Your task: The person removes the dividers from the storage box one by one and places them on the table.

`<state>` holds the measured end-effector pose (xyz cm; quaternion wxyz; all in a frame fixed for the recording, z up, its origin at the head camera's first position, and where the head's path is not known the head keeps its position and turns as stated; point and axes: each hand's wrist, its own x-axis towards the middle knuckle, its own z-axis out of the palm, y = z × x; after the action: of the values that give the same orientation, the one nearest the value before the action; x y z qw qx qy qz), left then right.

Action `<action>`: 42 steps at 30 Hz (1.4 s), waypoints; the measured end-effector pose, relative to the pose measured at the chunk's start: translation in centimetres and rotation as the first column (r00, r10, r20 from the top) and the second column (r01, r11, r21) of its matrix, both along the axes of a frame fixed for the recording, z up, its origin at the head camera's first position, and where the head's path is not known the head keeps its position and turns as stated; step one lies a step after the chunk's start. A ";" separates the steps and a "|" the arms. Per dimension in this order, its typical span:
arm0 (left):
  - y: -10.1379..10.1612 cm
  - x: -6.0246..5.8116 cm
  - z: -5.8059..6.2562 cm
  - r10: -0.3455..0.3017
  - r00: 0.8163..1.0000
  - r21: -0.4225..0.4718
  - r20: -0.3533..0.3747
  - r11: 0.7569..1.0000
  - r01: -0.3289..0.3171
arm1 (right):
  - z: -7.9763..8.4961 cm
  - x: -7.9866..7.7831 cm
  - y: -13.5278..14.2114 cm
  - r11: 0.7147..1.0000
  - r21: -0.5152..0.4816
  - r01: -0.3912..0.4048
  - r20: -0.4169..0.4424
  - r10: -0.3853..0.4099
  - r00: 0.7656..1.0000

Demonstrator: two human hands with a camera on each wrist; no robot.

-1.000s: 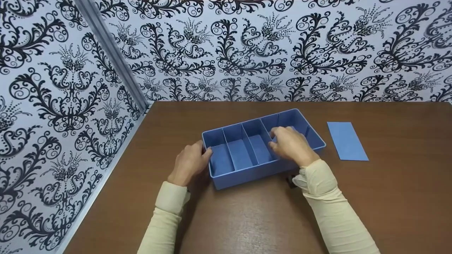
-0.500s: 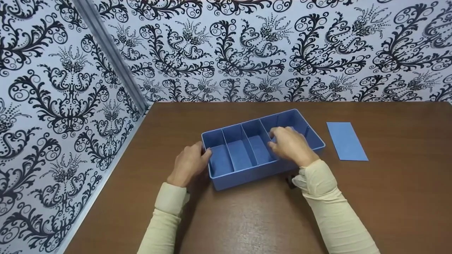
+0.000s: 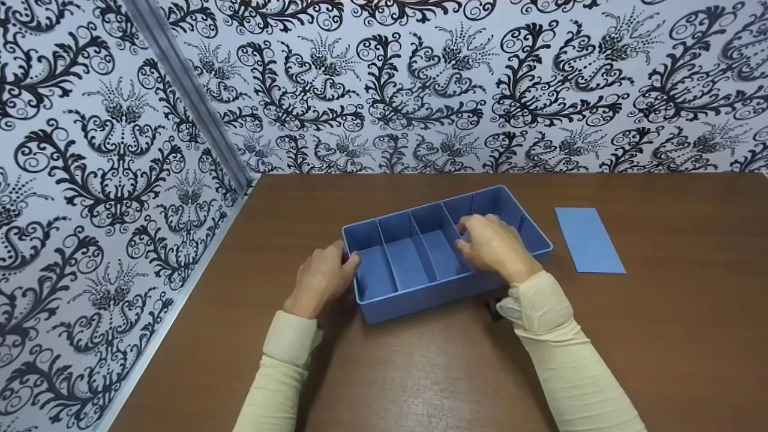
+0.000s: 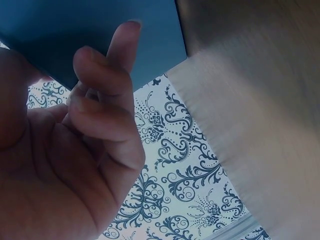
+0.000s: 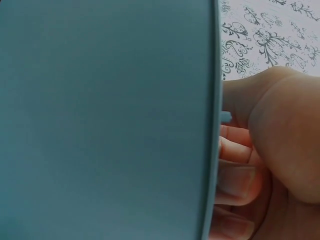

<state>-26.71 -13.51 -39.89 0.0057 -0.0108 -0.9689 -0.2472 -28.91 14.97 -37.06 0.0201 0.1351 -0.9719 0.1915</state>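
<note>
The left hand (image 3: pixel 321 277) holds the end of the blue box (image 3: pixel 420 303), with the thumb over the rim and the bent fingers against the outside of the wall. The right hand (image 3: pixel 498 247) reaches over the near wall of the box; its fingers are curled and partly hidden inside. In the right wrist view, a small blue tip (image 5: pixel 226 117) appears beside these fingers, but I cannot tell if they are clamped on it. Thin dividers (image 3: pixel 388 255) stand between the fingers of both hands. To the right of the right fingers, a blue sheet (image 3: pixel 591 240) lies on the brown table (image 3: pixel 390 372), apart from the box.
</note>
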 end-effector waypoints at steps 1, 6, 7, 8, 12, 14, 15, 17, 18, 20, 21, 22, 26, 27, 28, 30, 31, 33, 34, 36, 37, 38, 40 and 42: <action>0.0 0.0 0.0 0.000 1.000 0.003 0.002 1.000 0.000 | 0.0 0.0 0.0 1.000 0.000 0.000 0.001 0.000 1.000; 0.0 0.0 0.0 -0.006 1.000 0.011 -0.002 1.000 0.006 | 0.0 0.0 0.0 1.000 0.002 0.000 0.001 0.000 1.000; 0.0 0.0 -0.1 -0.007 1.000 0.013 -0.001 1.000 0.007 | 0.1 0.0 0.0 1.000 0.002 0.001 -0.001 -0.001 1.000; 0.0 0.0 -0.1 -0.006 1.000 0.013 0.000 1.000 0.006 | 0.1 0.0 0.0 1.000 0.001 0.003 -0.003 -0.003 1.000; 0.1 0.0 0.0 -0.001 1.000 0.015 0.012 1.000 0.000 | 0.1 0.0 0.0 1.000 -0.002 0.002 -0.011 -0.002 1.000; 0.1 0.0 -0.1 0.002 1.000 0.015 0.017 1.000 -0.002 | 0.1 0.0 0.0 1.000 -0.004 0.002 -0.018 -0.002 1.000; 0.1 -0.1 -0.1 0.002 1.000 0.014 0.017 1.000 -0.002 | 0.1 0.0 0.0 1.000 -0.005 0.003 -0.020 -0.003 1.000; 0.1 -0.1 -0.1 0.001 1.000 0.014 0.018 1.000 -0.001 | 0.1 0.1 0.0 1.000 -0.009 0.003 -0.025 -0.003 1.000; 0.1 -0.1 -0.1 0.001 1.000 0.014 0.019 1.000 -0.001 | 0.1 0.1 0.0 1.000 -0.012 0.003 -0.027 -0.003 1.000; 0.0 -0.1 -0.1 -0.002 1.000 0.011 0.014 1.000 0.001 | 0.2 0.1 -0.1 1.000 -0.014 0.004 -0.031 -0.004 1.000; 0.0 -0.1 -0.1 -0.004 1.000 0.006 0.006 1.000 0.004 | 0.2 0.1 -0.1 1.000 -0.014 0.004 -0.032 -0.004 0.999; 0.0 -0.2 -0.1 -0.007 1.000 0.000 -0.001 1.000 0.007 | 0.2 0.1 -0.1 1.000 -0.013 0.004 -0.034 -0.004 0.999; -0.1 -0.2 -0.2 -0.017 1.000 -0.016 -0.024 1.000 0.017 | 0.2 0.1 0.0 1.000 -0.010 0.007 -0.042 -0.008 0.999; -0.1 -0.2 -0.1 -0.018 1.000 -0.017 -0.024 1.000 0.017 | 0.3 0.1 0.0 1.000 -0.010 0.008 -0.042 -0.008 0.999; -0.1 -0.2 -0.1 -0.018 1.000 -0.016 -0.023 1.000 0.017 | 0.3 0.1 0.0 1.000 -0.010 0.008 -0.042 -0.009 0.999; -0.1 -0.2 -0.1 -0.017 1.000 -0.015 -0.024 1.000 0.017 | 0.3 0.1 0.0 1.000 -0.012 0.010 -0.040 -0.011 0.999; -0.1 -0.2 -0.1 -0.015 1.000 -0.013 -0.022 1.000 0.014 | 0.4 0.1 0.0 1.000 -0.012 0.011 -0.038 -0.011 0.999; -0.1 -0.2 -0.1 -0.014 1.000 -0.011 -0.020 1.000 0.014 | 0.4 0.1 0.0 1.000 -0.012 0.010 -0.037 -0.010 0.999; -0.1 -0.2 -0.1 -0.013 1.000 -0.008 -0.018 1.000 0.013 | 0.4 0.1 0.0 1.000 -0.013 0.010 -0.036 -0.010 0.999; -0.1 -0.2 -0.1 -0.009 1.000 0.001 -0.008 1.000 0.009 | 0.4 0.1 0.0 1.000 -0.015 0.010 -0.034 -0.011 0.999; 0.0 -0.2 -0.1 -0.005 1.000 0.007 0.000 1.000 0.005 | 0.4 0.1 -0.1 1.000 -0.016 0.010 -0.032 -0.011 0.999; 0.0 -0.2 -0.1 -0.005 1.000 0.012 0.005 1.000 0.005 | 0.4 0.1 -0.1 1.000 -0.018 0.011 -0.030 -0.012 0.999; -0.1 -0.2 -0.1 -0.002 1.000 0.018 0.017 1.000 0.002 | 0.5 0.1 -0.1 1.000 -0.020 0.013 -0.027 -0.014 1.000; -0.1 -0.2 0.0 0.002 1.000 0.019 0.026 1.000 -0.002 | 0.5 0.1 -0.1 1.000 -0.022 0.013 -0.027 -0.014 1.000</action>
<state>-26.89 -13.58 -39.93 -0.0066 -0.0066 -0.9664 -0.2567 -28.76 14.91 -36.56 0.0360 0.1309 -0.9703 0.2002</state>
